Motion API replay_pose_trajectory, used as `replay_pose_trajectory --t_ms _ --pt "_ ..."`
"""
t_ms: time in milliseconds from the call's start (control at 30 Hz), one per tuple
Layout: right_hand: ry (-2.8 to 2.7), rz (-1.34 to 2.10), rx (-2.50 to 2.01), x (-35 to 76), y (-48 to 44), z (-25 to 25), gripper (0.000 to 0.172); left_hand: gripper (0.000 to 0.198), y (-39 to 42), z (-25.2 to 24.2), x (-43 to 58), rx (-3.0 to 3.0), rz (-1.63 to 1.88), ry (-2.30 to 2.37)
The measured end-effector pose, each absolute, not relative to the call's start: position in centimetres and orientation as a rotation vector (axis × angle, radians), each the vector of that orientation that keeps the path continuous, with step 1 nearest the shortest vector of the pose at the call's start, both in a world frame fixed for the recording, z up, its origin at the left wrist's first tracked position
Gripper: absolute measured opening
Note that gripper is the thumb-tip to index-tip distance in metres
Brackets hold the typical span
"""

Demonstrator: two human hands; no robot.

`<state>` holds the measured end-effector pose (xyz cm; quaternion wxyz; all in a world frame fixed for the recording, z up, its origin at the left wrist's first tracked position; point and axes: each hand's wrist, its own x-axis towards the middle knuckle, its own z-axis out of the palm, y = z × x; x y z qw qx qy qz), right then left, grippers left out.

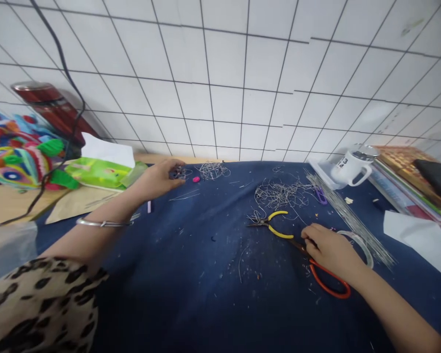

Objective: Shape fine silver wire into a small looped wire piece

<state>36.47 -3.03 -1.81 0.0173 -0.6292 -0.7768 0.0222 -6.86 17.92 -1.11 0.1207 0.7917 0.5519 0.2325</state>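
Observation:
My left hand (161,180) reaches to the back of the blue cloth, thumb and fingers apart around a small heap of wire pieces (180,172); nothing is visibly gripped. Beside it lie a pink bit (196,179) and a tangle of wire pieces (212,170). My right hand (329,247) is closed in a pinch, and a thin wire (297,216) runs up to its fingertips. Orange-handled scissors (330,289) lie partly hidden under this hand. Just left of it, yellow-handled pliers (279,233) rest with handles spread, below a larger tangle of wire (281,194).
Straight wires (353,223) lie in a bundle at the right, near a purple clip (320,195), a clear ring (360,245) and a white mug (355,164). Books (407,176) stand far right. A green tissue pack (99,171), colourful toy (18,162) and red flask (55,108) are left.

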Motion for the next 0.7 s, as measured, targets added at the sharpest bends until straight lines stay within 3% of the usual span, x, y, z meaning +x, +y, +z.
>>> replay_pose_trajectory --t_ms 267,433,700 --pt "-2.43 0.078 -1.913 36.8 -2.9 -2.1 0.018 0.052 23.9 -3.8 -6.1 2.454 0.427 1.632" --pt "-2.44 0.12 -1.905 36.9 -2.8 -1.9 0.018 0.068 24.2 -4.5 -5.7 2.377 0.551 1.638" --pt "-2.428 0.127 -1.823 37.1 -2.7 -2.4 0.02 0.056 24.2 -5.9 -5.6 2.33 0.783 1.72"
